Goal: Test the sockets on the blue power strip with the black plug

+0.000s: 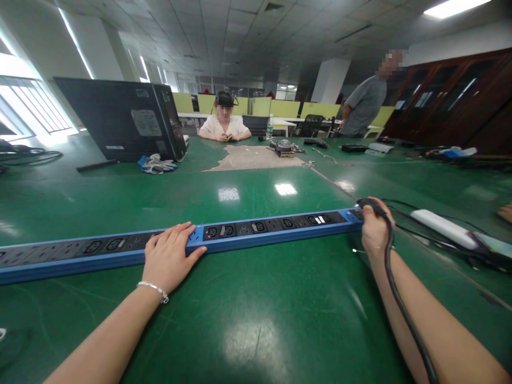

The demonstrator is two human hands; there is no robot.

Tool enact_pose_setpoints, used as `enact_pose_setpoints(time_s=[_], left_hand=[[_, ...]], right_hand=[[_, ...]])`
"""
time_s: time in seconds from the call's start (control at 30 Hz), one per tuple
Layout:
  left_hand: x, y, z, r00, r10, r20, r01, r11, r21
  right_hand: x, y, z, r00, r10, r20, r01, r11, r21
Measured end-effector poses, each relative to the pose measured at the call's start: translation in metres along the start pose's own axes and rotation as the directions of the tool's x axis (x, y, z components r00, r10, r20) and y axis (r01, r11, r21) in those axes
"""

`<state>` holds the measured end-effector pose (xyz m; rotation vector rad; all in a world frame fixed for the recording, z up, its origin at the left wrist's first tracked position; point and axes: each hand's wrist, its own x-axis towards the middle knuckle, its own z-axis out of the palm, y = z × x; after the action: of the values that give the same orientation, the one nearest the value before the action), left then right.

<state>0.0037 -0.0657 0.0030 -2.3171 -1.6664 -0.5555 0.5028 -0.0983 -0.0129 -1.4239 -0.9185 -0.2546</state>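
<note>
A long blue power strip with black socket panels lies across the green table, running out past the left edge of view. My left hand grips it near the middle, fingers over the top and thumb along the near side. At the strip's right end, my right hand is closed around a black plug. Its thick black cable hangs down over my right forearm. The plug's tip meets the strip's end; whether it is seated there I cannot tell.
A white power strip with dark cables lies to the right. Further back stand a black computer case, work gloves and a water bottle. One person sits across the table; another stands at the back right.
</note>
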Motion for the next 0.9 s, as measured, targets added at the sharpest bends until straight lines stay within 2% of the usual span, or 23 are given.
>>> enact_pose_setpoints(time_s=[0.07,0.27,0.4,0.53,0.7,0.9], left_hand=[[0.000,0.000,0.000,1.000,-0.001,0.001,0.001,1.000,0.002],[0.001,0.000,0.000,1.000,-0.009,0.010,0.010,1.000,-0.008],[0.001,0.000,0.000,1.000,-0.010,0.011,0.010,1.000,0.001],[0.000,0.000,-0.001,1.000,-0.001,-0.004,0.001,1.000,0.013],[0.000,0.001,-0.001,1.000,0.004,0.001,-0.004,1.000,0.014],[0.001,0.001,-0.001,1.000,0.000,0.004,0.000,1.000,0.024]], right_hand=[[0.003,0.007,-0.003,0.999,0.030,-0.020,-0.030,0.999,0.023],[0.006,0.025,-0.008,0.993,0.030,0.118,-0.033,0.999,0.022],[0.007,0.022,-0.010,0.971,0.044,0.237,-0.037,0.999,-0.034],[0.005,0.012,-0.010,0.950,0.073,0.303,-0.037,0.992,-0.124],[0.002,0.002,-0.009,0.956,0.071,0.286,-0.033,0.990,-0.134],[0.000,-0.003,-0.006,0.958,0.132,0.254,-0.071,0.969,-0.236]])
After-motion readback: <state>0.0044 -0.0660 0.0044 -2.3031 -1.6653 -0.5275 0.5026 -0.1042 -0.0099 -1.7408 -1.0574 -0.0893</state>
